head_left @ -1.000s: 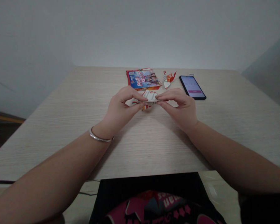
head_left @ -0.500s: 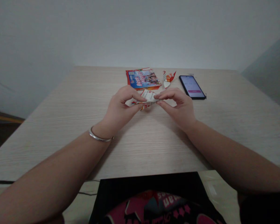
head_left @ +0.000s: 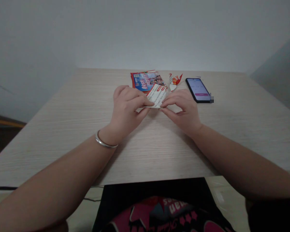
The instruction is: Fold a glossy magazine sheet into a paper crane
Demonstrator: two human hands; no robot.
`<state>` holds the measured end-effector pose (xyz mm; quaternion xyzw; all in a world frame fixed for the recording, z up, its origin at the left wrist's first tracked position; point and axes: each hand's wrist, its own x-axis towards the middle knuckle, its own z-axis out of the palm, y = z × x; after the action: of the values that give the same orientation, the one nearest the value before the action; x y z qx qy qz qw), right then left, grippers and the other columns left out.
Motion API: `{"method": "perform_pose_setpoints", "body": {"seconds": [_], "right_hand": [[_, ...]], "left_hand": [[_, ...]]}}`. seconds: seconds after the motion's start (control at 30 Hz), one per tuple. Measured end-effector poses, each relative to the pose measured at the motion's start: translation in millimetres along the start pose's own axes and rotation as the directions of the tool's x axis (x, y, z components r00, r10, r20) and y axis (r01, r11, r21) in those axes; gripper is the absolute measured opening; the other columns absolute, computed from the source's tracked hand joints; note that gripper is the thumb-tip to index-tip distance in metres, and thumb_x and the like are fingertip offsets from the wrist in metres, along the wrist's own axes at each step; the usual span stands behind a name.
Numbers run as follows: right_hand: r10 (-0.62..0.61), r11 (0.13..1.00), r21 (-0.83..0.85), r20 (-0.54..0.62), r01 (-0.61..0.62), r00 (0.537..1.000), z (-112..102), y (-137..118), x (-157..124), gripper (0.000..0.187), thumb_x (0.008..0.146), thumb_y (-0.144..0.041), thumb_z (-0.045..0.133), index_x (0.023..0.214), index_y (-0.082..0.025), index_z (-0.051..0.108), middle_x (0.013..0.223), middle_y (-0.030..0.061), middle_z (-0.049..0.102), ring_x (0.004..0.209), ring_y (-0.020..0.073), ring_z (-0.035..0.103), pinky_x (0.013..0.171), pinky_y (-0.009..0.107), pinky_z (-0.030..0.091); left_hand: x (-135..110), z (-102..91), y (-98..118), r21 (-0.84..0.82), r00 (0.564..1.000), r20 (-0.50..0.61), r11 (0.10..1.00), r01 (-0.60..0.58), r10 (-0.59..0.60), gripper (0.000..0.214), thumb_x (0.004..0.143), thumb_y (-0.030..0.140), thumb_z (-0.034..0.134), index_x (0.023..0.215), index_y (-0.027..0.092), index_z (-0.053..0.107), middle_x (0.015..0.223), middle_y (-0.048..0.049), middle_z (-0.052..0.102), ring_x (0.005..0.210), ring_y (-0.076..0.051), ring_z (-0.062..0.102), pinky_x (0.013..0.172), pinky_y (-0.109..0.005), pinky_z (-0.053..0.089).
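Observation:
Between my hands is a piece of printed paper (head_left: 158, 95), white with red labels and lines of small text, its near edge pinched on both sides. My left hand (head_left: 128, 104) grips that edge between thumb and fingers; a silver bangle circles this wrist. From the other side, my right hand (head_left: 182, 109) pinches the same edge close to the left fingertips. Just beyond the paper lie several colourful printed leaflets (head_left: 145, 81), blue and red, partly covered by it and by my left hand.
A folded red, orange and white paper piece (head_left: 176, 81) lies right of the leaflets. Farther right rests a black phone (head_left: 199, 90) with its screen lit. The pale wooden table (head_left: 145, 145) meets a wall at the back. A dark cable (head_left: 2, 188) runs at lower left.
The printed paper has tilted, so its text face now shows instead of a thin folded edge. My left hand has turned with its back more upward; both hands keep their pinch.

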<state>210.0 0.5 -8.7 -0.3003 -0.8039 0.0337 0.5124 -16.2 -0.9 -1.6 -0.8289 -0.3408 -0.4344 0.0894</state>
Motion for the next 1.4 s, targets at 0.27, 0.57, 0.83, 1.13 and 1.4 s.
{"method": "perform_pose_setpoints", "body": {"seconds": [0.27,0.57,0.83,1.13,1.4], "right_hand": [[-0.050,0.998,-0.029,0.021,0.051,0.999,-1,-2,-1,0.007,0.091,-0.032,0.074,0.084,-0.034,0.076,0.088,-0.0022,0.079,0.097,0.0238,0.069,0.097,0.047,0.051],[-0.052,0.997,-0.047,0.051,0.055,0.997,1,-7,2,0.010,0.093,-0.034,0.070,0.084,-0.033,0.073,0.091,-0.0021,0.079,0.092,0.0223,0.070,0.096,0.046,0.050],[-0.081,0.993,-0.081,0.091,0.088,0.993,3,-4,2,0.010,0.094,-0.038,0.072,0.085,-0.034,0.076,0.091,-0.0023,0.080,0.094,0.0225,0.069,0.097,0.045,0.050],[-0.081,0.994,-0.067,0.041,0.084,0.996,7,-9,1,0.010,0.095,-0.033,0.069,0.086,-0.033,0.075,0.094,-0.0019,0.079,0.099,0.0229,0.069,0.098,0.046,0.049],[-0.068,0.997,-0.038,0.025,0.069,0.997,13,-4,0,0.007,0.089,-0.022,0.068,0.089,-0.029,0.070,0.097,-0.0007,0.078,0.101,0.0223,0.069,0.101,0.045,0.046]], "left_hand": [[2,-2.9,1,0.056,0.998,0.066,0.998,-0.014,0.011,0.005,0.090,0.032,0.068,0.085,0.032,0.068,0.085,0.0002,0.074,0.092,-0.025,0.066,0.100,-0.052,0.039],[2,-1.2,7,0.048,0.999,0.047,0.999,-0.021,0.019,0.015,0.094,0.032,0.063,0.082,0.031,0.071,0.081,-0.0008,0.074,0.089,-0.024,0.066,0.092,-0.052,0.041],[0,-0.3,6,0.050,0.997,0.068,0.998,-0.034,0.030,0.012,0.091,0.028,0.067,0.079,0.029,0.067,0.082,-0.0011,0.073,0.090,-0.026,0.066,0.092,-0.051,0.038],[1,-0.8,10,0.085,0.995,0.098,0.996,-0.004,-0.004,0.017,0.091,0.029,0.065,0.075,0.025,0.065,0.079,-0.0025,0.070,0.083,-0.024,0.064,0.084,-0.048,0.039],[-1,-1.4,10,0.121,0.993,0.116,0.992,-0.021,0.007,0.022,0.095,0.029,0.064,0.074,0.023,0.063,0.079,-0.0003,0.070,0.083,-0.021,0.062,0.084,-0.043,0.037]]}}
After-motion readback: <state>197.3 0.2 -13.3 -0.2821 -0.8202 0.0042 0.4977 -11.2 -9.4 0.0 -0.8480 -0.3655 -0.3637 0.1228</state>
